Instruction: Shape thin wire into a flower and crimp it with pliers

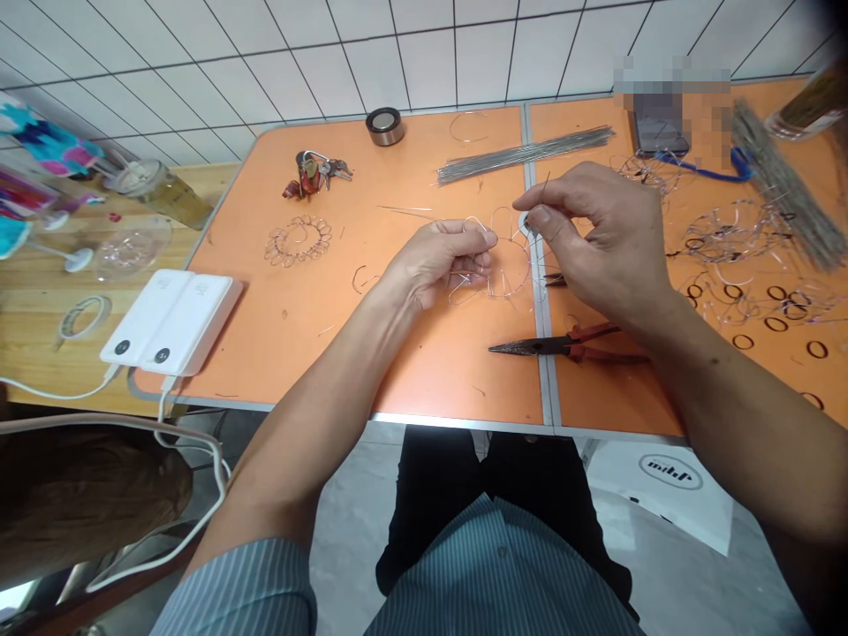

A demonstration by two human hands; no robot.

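Note:
Over the orange folding table, my left hand point(447, 256) is closed, its thumb and fingers pinching a looped wire ring point(528, 265). At the ring's right side, my right hand point(609, 234) has thumb and index finger pressed near a thin wire point(547, 184) that sticks up between them. Part of the ring is hidden behind my left fingers. Just below the right hand lie needle-nose pliers point(530, 347) with red handles, partly covered by my forearm. The dark tip of another tool point(555, 279) shows under that hand. A similar flower-shaped wire ring point(298, 240) rests at the left.
Behind the hands lies a bundle of straight wires point(526, 155). Tangled wire pieces point(729, 234) and several small dark rings point(776, 324) spread at the right. Keys point(318, 172), a tape roll point(385, 126), a phone point(659, 128) and white power banks point(173, 320) stand around.

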